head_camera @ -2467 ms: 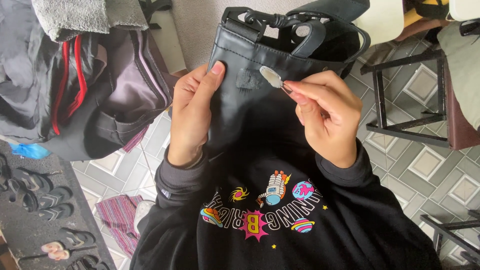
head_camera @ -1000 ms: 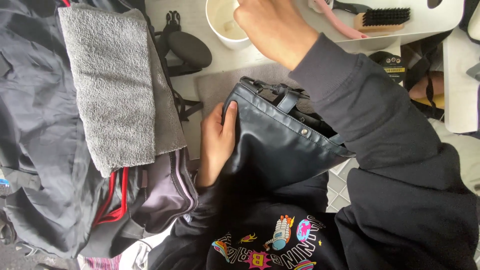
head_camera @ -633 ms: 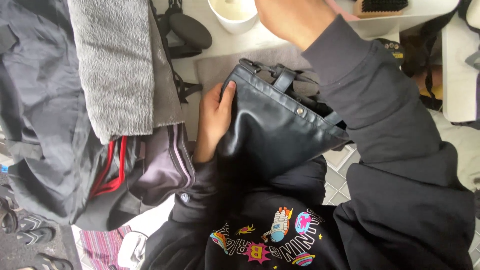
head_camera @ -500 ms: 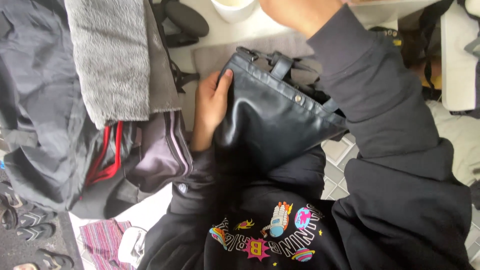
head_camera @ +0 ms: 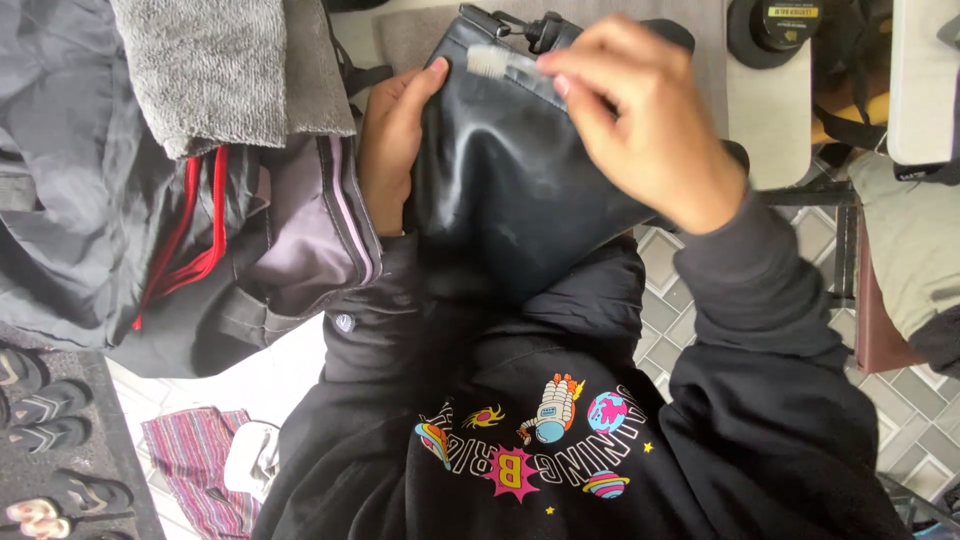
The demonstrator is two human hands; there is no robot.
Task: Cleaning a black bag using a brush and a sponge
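Note:
A black leather bag [head_camera: 520,190] lies on my lap, its shiny side facing up. My left hand [head_camera: 395,130] grips the bag's left edge, thumb on the front near the top rim. My right hand [head_camera: 650,125] holds a small toothbrush [head_camera: 497,64] by its clear handle. The white bristle head rests against the bag's top edge, close to my left thumb. The bag's black strap hardware [head_camera: 530,25] shows just above the brush.
A grey towel [head_camera: 205,65] lies over a pile of dark clothing [head_camera: 120,230] with red trim at left. A round black tin [head_camera: 785,25] sits on a white table [head_camera: 765,100] at upper right. Sandals [head_camera: 45,400] and a striped cloth [head_camera: 195,460] lie on the tiled floor.
My right hand has come back from the table at the top, now holding the toothbrush against the bag's top edge. The left hand has kept its grip on the bag.

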